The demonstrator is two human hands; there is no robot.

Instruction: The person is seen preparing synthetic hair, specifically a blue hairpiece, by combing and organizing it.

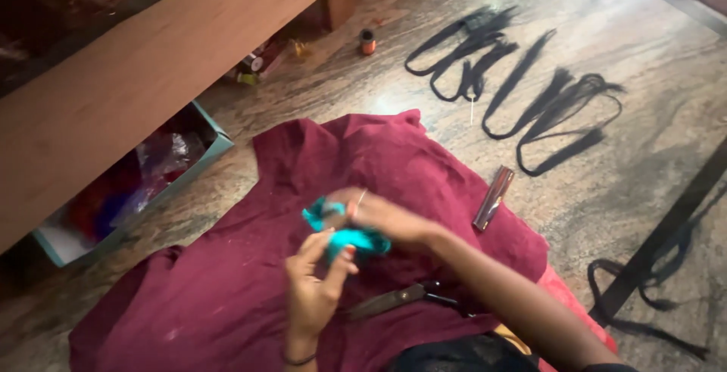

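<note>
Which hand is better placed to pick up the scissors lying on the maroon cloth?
Probably the left hand: it works the turquoise fabric piece just beside the dark scissors, nearer than the right hand.

A scrap of fabric [344, 232] is pinched between the left hand [314, 285] and the right hand [382, 217], above a spread cloth [250, 281]. Scissors [397, 298] are laid on the cloth just below the grip. A metal tube [494, 197] is placed to its right, looped cords [522, 84] beyond. A thread spool [367, 41] is set far behind, an open box [129, 190] to the left under a wooden bench [151, 77].
</note>
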